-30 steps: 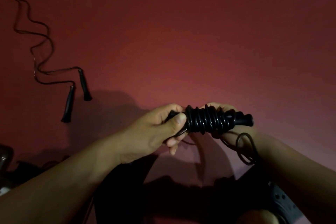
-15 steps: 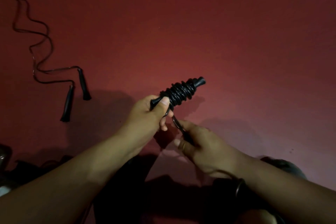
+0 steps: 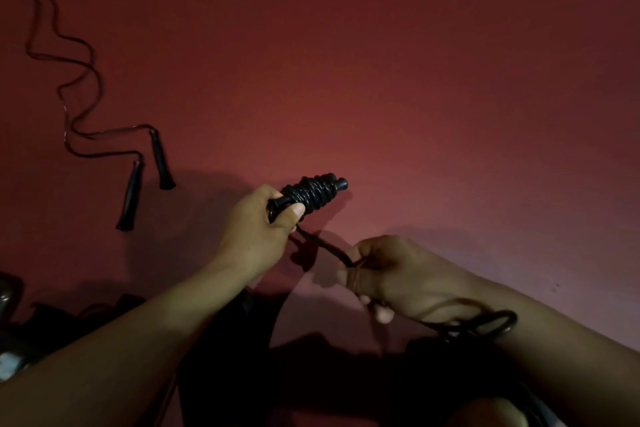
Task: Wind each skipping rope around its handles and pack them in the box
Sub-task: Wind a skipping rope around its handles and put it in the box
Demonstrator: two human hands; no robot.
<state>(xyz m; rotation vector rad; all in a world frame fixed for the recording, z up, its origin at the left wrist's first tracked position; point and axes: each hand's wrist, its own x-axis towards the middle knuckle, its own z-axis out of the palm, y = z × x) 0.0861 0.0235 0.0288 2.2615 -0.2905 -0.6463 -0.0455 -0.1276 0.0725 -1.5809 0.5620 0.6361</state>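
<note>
Nearest the camera, the right hand (image 3: 391,276) now pinches the loose black cord (image 3: 327,246), pulled down and away from the left hand (image 3: 258,229). Beyond it, the left hand grips the black cord-wrapped handles (image 3: 311,192), so one more turn seems ready. Far to the left lies an unwound dark skipping rope (image 3: 145,163); no box is visible.

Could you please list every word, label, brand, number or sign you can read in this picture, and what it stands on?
None: no readable text shows anywhere.
The wound rope bundle gripped by the left hand: plain black, no marking visible.
The loose skipping rope on the red floor: no label visible.
The dark things at the lower left edge: too dim to tell.
</note>
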